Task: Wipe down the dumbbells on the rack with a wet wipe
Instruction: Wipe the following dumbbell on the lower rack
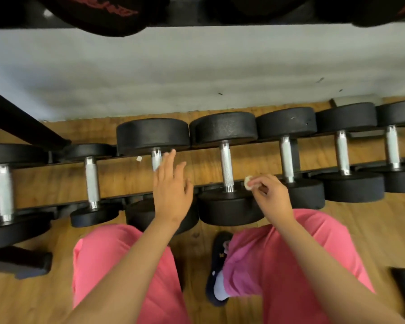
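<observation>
1. On the left a slanted black beam of the rack [26,122] crosses above the leftmost dumbbell [4,190]. The second dumbbell [92,181], a smaller one, lies beside it. Both have their knurled steel handles running away from the person, one black head near and one far.
2. The left hand [171,185] reaches forward from a bare forearm with its back up. Its fingers are straight and slightly spread, pointing away from the person. The fingertips lie over the handle of the third dumbbell [156,159]; whether they touch it I cannot tell.
3. The fourth dumbbell [227,167] lies parallel to the others, long axis near to far, resting across the rack's two rails above the wooden floor [360,230].
4. The right hand [270,195] hovers over this dumbbell's near head, fingers curled. Thumb and fingertips pinch a small crumpled wet wipe [248,182], which sits just right of the handle's near end.
5. Further right, the fifth dumbbell [285,157] and two more continue the row, all with handles pointing the same way.
</observation>
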`<state>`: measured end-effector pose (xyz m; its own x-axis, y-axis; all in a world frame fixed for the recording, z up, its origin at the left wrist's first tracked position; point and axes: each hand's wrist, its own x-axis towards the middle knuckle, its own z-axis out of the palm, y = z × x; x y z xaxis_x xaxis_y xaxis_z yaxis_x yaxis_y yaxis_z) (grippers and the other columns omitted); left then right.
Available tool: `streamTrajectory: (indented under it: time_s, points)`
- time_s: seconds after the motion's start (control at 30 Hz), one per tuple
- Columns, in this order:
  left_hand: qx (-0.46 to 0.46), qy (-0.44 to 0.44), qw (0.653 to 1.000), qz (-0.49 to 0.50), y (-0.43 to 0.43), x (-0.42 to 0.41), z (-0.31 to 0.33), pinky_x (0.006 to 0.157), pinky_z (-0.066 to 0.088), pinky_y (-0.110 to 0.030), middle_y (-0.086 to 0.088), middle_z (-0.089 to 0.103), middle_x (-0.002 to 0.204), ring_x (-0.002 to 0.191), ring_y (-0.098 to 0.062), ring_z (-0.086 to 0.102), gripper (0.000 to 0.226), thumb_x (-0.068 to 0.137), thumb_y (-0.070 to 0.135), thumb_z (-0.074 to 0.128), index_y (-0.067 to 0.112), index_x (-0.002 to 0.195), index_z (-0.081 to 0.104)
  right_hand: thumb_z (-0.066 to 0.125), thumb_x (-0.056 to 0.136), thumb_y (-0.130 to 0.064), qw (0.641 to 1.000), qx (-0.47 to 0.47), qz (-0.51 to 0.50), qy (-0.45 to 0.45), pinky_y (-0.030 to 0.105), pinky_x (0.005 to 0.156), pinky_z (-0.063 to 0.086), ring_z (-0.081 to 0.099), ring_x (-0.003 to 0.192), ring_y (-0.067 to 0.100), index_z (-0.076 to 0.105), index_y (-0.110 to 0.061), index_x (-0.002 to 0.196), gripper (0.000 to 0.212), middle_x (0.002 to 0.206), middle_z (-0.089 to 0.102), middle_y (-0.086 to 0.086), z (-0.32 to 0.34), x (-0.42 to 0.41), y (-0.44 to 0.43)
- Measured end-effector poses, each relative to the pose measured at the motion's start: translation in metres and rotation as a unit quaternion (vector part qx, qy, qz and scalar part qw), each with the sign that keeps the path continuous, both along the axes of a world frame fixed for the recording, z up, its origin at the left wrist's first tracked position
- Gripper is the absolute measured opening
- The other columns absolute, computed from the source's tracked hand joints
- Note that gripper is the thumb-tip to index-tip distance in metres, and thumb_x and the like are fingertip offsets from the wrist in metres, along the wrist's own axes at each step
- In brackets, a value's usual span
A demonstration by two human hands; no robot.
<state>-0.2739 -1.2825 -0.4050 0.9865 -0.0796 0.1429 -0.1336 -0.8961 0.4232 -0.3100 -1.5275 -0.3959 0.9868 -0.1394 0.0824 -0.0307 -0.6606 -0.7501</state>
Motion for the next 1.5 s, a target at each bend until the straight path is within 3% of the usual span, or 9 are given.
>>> streamTrajectory:
  time_s: [0.17,0.37,0.53,0.83,1.03,1.13,1.23,1.4,1.5]
  points:
    - [0.012,0.066,0.997,-0.034,-0.023,-0.038,-0.022,0.109,0.034,-0.041,-0.006,0.05,0.143,0.133,-0.025,0.044,0.035,0.095,0.027,0.054,0.013,0.126,0.061,0.062,0.081,0.009,0.993,0.059,-0.091,0.039,0.021,0.074,0.052,0.061,0.088,0.008,0.062,-0.022,0.093,0.033,0.093,0.064,-0.003,-0.007,-0.027,-0.012]
    - [-0.089,0.199,0.972,-0.093,-0.064,-0.047,-0.036,0.114,0.017,-0.03,-0.004,0.047,0.141,0.135,-0.021,0.038,0.039,0.105,0.029,0.031,0.014,0.139,0.045,0.066,0.079,0.008,0.991,0.069,-0.107,0.046,0.012,0.074,0.047,0.062,0.089,0.018,0.066,-0.015,0.09,0.026,0.093,0.063,0.002,-0.016,-0.049,0.006]
    - [-0.104,0.233,0.962,-0.094,-0.062,-0.046,-0.041,0.114,0.014,-0.028,0.0,0.043,0.138,0.134,-0.016,0.033,0.038,0.106,0.03,0.026,0.019,0.138,0.041,0.07,0.08,0.001,1.0,-0.019,0.013,-0.014,0.02,0.084,0.041,0.054,0.095,0.016,0.073,-0.01,0.094,0.018,0.096,0.066,0.003,-0.023,-0.051,0.043]
    - [-0.104,0.263,0.954,-0.098,-0.063,-0.046,-0.038,0.118,0.01,-0.03,0.001,0.033,0.147,0.138,-0.015,0.026,0.042,0.106,0.032,0.022,0.021,0.145,0.031,0.061,0.087,-0.002,0.978,0.07,-0.189,0.052,0.022,0.08,0.043,0.059,0.09,0.017,0.068,-0.011,0.097,0.015,0.097,0.062,0.001,-0.006,-0.034,0.021]
    - [-0.115,0.246,0.958,-0.092,-0.065,-0.046,-0.039,0.116,0.011,-0.028,0.002,0.037,0.144,0.137,-0.014,0.029,0.04,0.106,0.032,0.024,0.022,0.143,0.035,0.064,0.086,-0.009,0.976,0.084,-0.172,0.1,0.015,0.074,0.037,0.06,0.09,0.015,0.068,-0.012,0.098,0.012,0.098,0.065,0.003,0.0,-0.002,0.004]
    - [-0.213,0.193,0.958,0.006,-0.076,-0.049,-0.043,0.111,0.028,-0.032,0.002,0.056,0.124,0.121,-0.016,0.046,0.03,0.104,0.028,0.036,0.018,0.123,0.056,0.064,0.088,-0.009,0.977,0.053,-0.12,0.171,0.02,0.074,0.039,0.06,0.09,0.017,0.068,-0.011,0.1,0.013,0.098,0.066,0.005,-0.011,0.017,0.001]
    - [-0.404,0.174,0.87,0.222,-0.105,-0.037,-0.034,0.103,0.039,-0.037,0.002,0.061,0.108,0.112,-0.021,0.054,0.025,0.103,0.027,0.041,0.016,0.106,0.063,0.062,0.089,-0.006,0.973,-0.003,-0.074,0.217,0.026,0.078,0.044,0.061,0.098,0.023,0.066,-0.007,0.106,0.017,0.103,0.066,0.009,-0.025,0.035,-0.002]
    - [-0.303,0.128,0.9,0.285,-0.125,-0.024,-0.034,0.089,0.046,-0.04,0.005,0.058,0.092,0.098,-0.022,0.056,0.014,0.098,0.025,0.049,0.022,0.09,0.06,0.07,0.085,-0.005,0.938,0.032,0.07,0.339,0.018,0.075,0.046,0.06,0.093,0.019,0.067,-0.01,0.101,0.017,0.094,0.063,0.005,-0.041,0.071,-0.012]
    - [-0.28,0.142,0.899,0.305,-0.126,-0.024,-0.037,0.08,0.046,-0.035,0.011,0.05,0.087,0.091,-0.019,0.056,0.011,0.095,0.024,0.053,0.024,0.086,0.061,0.061,0.091,0.0,0.896,0.213,0.057,0.385,0.03,0.088,0.056,0.066,0.09,0.026,0.066,0.001,0.096,0.007,0.093,0.065,0.017,-0.041,0.078,-0.019]
